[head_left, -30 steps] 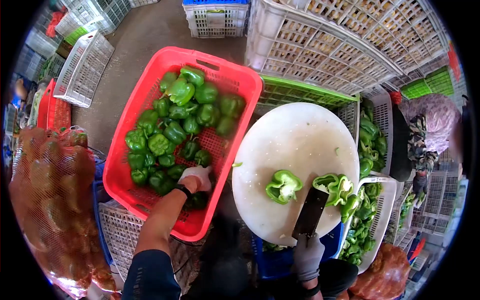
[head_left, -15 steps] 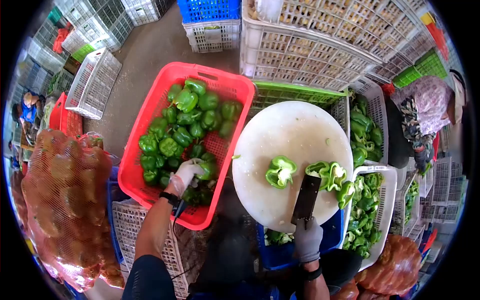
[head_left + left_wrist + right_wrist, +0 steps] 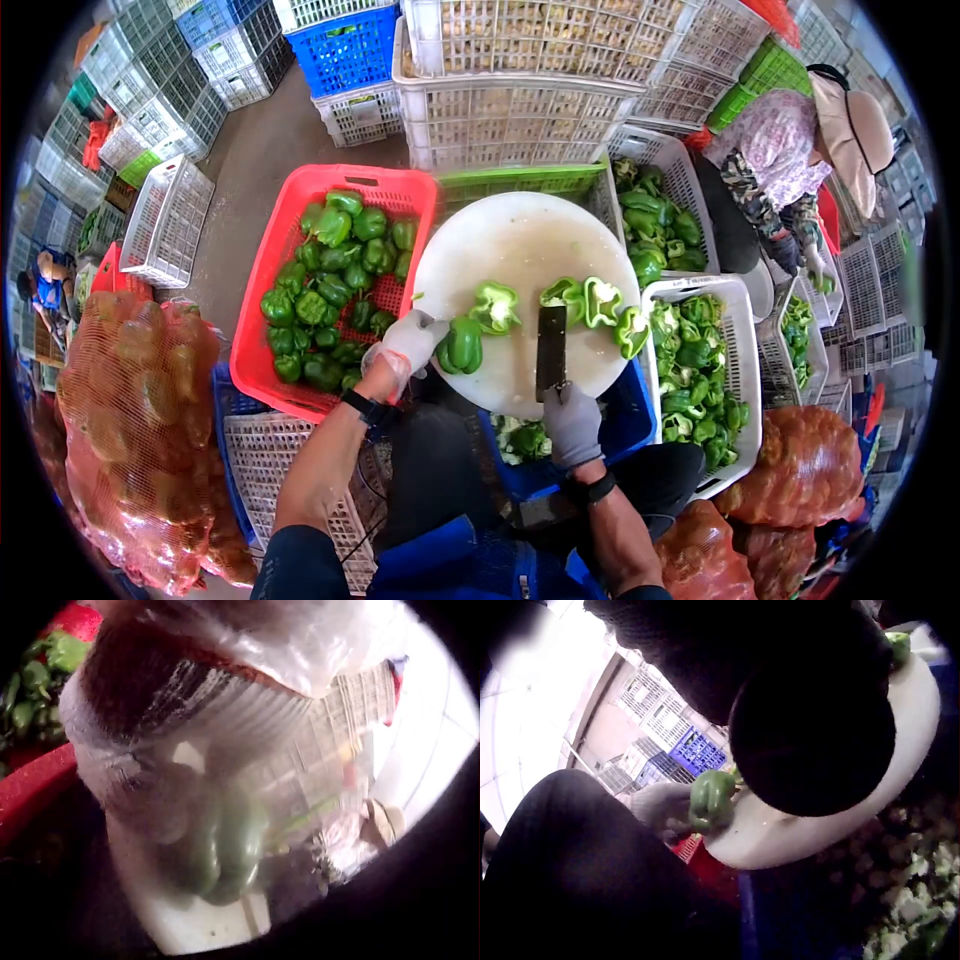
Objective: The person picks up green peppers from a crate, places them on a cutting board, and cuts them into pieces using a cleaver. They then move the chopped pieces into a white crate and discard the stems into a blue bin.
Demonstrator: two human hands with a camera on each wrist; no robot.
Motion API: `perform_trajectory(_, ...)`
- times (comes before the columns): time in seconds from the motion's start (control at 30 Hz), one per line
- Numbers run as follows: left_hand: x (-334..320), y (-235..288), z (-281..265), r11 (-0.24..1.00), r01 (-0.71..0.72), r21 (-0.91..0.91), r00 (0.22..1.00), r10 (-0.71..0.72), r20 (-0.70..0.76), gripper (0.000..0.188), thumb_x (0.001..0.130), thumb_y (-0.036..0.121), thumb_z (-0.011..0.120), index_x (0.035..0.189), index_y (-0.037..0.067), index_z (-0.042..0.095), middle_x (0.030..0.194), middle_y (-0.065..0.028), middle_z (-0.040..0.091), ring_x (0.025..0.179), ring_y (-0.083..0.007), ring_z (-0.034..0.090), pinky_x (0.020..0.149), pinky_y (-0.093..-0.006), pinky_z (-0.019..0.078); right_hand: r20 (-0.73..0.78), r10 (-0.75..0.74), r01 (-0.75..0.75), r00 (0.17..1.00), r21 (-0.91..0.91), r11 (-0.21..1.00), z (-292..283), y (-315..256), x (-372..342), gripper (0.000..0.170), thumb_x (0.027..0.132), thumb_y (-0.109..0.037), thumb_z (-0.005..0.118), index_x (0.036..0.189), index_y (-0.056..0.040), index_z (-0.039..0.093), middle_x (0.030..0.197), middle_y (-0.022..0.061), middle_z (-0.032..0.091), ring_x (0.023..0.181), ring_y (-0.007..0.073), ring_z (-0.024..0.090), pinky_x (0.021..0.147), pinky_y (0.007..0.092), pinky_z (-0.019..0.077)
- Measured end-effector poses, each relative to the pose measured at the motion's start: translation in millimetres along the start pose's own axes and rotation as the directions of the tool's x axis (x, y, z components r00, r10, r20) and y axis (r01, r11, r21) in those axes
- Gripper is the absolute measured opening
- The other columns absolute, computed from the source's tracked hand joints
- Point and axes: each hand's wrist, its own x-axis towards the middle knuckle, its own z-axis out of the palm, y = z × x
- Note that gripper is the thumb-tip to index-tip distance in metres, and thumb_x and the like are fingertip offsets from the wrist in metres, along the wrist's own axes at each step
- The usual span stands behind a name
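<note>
Mid-frame, we hold a whole glossy green bell pepper in our nearer left grip at the lower-left edge of the round white chopping board, left of the dark rectangular cleaver our right grip clasps, blade pointing up the frame.

Bright head view, hazier, darker wrist views

Black fisheye borders ring the head view, tilting stacked white plastic crates; the left wrist view blurs a glossy green bell pepper; the right wrist view is mostly shadow, its upper left washed white.
</note>
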Motion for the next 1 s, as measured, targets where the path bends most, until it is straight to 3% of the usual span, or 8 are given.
perform_trajectory(0.1,2,-10,17,0.984,-0.124,0.129,0.986,0.136,-0.092,0.057,0.101,0.033,0.074,0.138,-0.008,0.064,0.098,-0.0172,0.077,0.070,-0.0223,0.077,0.056,-0.0391,0.0636,-0.043,-0.060,0.059,0.997,-0.011,0.998,-14,-27,-23,0.032,0.100,-0.038,0.071,0.087,-0.0084,0.071,0.072,0.0242,0.070,0.070,0.0486,0.072,0.064,0.0586,0.0564)
perform_trajectory(0.2,-10,-8,22,0.995,-0.087,-0.041,0.995,0.089,0.034,0.055,0.101,0.025,0.073,0.142,-0.008,0.057,0.099,-0.0173,0.075,0.065,-0.0229,0.075,0.053,-0.0393,0.0640,0.033,-0.084,0.081,0.996,0.078,0.994,-21,-55,-33,0.031,0.099,-0.035,0.072,0.087,-0.0065,0.071,0.074,0.0259,0.070,0.073,0.0493,0.071,0.069,0.0596,0.0564)
perform_trajectory(0.7,13,-29,27,0.994,-0.109,-0.025,0.990,0.110,0.090,0.046,0.100,0.016,0.075,0.134,-0.011,0.057,0.092,-0.0184,0.075,0.063,-0.0243,0.075,0.052,-0.0405,0.0632,0.449,-0.118,0.156,0.886,-0.050,0.986,26,-104,31,0.037,0.102,-0.034,0.066,0.101,0.0012,0.076,0.088,0.0306,0.075,0.086,0.0522,0.074,0.077,0.0598,0.0587)
perform_trajectory(0.8,14,-12,32,0.994,-0.111,0.015,0.992,0.110,0.063,0.048,0.100,0.016,0.075,0.135,-0.011,0.057,0.093,-0.0184,0.076,0.069,-0.0264,0.077,0.059,-0.0412,0.0649,0.293,-0.183,0.192,0.938,-0.001,0.981,27,-86,26,0.033,0.102,-0.033,0.067,0.095,-0.0012,0.074,0.088,0.0293,0.074,0.085,0.0521,0.072,0.076,0.0604,0.0581)
perform_trajectory(0.87,35,-29,40,0.985,-0.164,0.048,0.986,0.164,0.009,0.049,0.099,0.016,0.076,0.136,-0.011,0.057,0.095,-0.0181,0.077,0.072,-0.0279,0.078,0.064,-0.0417,0.0663,0.213,-0.243,0.271,0.946,-0.114,0.956,36,-38,20,0.031,0.103,-0.033,0.067,0.090,-0.0047,0.071,0.089,0.0274,0.075,0.081,0.0493,0.073,0.070,0.0598,0.0575)
perform_trajectory(0.9,24,-15,34,0.966,-0.021,-0.258,0.976,0.076,0.204,0.046,0.100,0.015,0.075,0.136,-0.009,0.060,0.102,-0.0186,0.078,0.078,-0.0296,0.079,0.071,-0.0413,0.0673,0.171,-0.274,0.307,0.946,-0.218,0.926,30,-18,9,0.031,0.103,-0.033,0.066,0.089,-0.0059,0.070,0.086,0.0266,0.074,0.080,0.0482,0.074,0.068,0.0593,0.0572)
perform_trajectory(0.93,-4,-4,25,0.861,0.009,-0.508,0.973,0.110,0.203,0.040,0.101,0.013,0.073,0.135,-0.006,0.064,0.107,-0.0184,0.078,0.082,-0.0290,0.080,0.071,-0.0402,0.0668,0.122,-0.316,0.339,0.941,-0.320,0.885,25,-7,9,0.031,0.104,-0.034,0.066,0.088,-0.0071,0.068,0.084,0.0258,0.074,0.079,0.0471,0.074,0.066,0.0588,0.0568)
perform_trajectory(1.0,20,-26,-3,0.956,-0.153,-0.249,0.976,0.187,0.116,0.037,0.103,0.011,0.070,0.135,-0.005,0.065,0.108,-0.0189,0.077,0.084,-0.0272,0.080,0.071,-0.0393,0.0660,0.207,-0.124,0.193,0.971,-0.359,0.913,-3,-19,3,0.032,0.104,-0.034,0.065,0.088,-0.0067,0.068,0.079,0.0255,0.072,0.078,0.0482,0.073,0.067,0.0587,0.0568)
